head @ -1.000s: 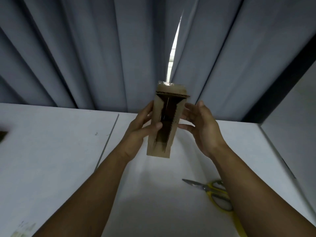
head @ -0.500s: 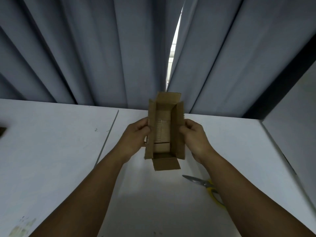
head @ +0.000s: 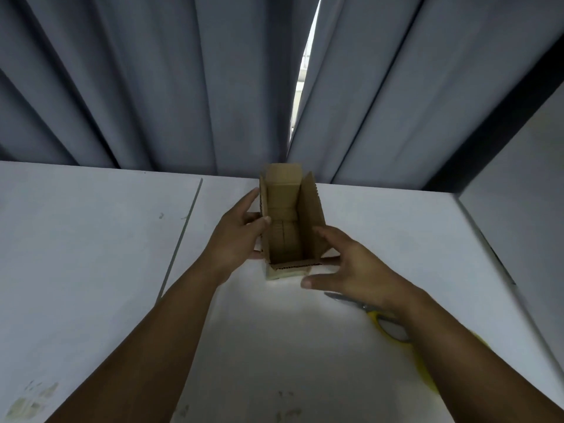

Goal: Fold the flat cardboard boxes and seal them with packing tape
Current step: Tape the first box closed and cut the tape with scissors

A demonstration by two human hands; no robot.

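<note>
Grey pleated curtains hang behind a white table, where a small open-topped cardboard box stands near the far edge, the left hand gripping its left wall, the right hand resting spread fingers against its right flap, above yellow-handled scissors.

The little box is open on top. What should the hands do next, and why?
Probably fold the far short flap inward: the small brown cardboard box stands on the white table, flaps up, left hand gripping its left wall, right hand free beside it.
</note>
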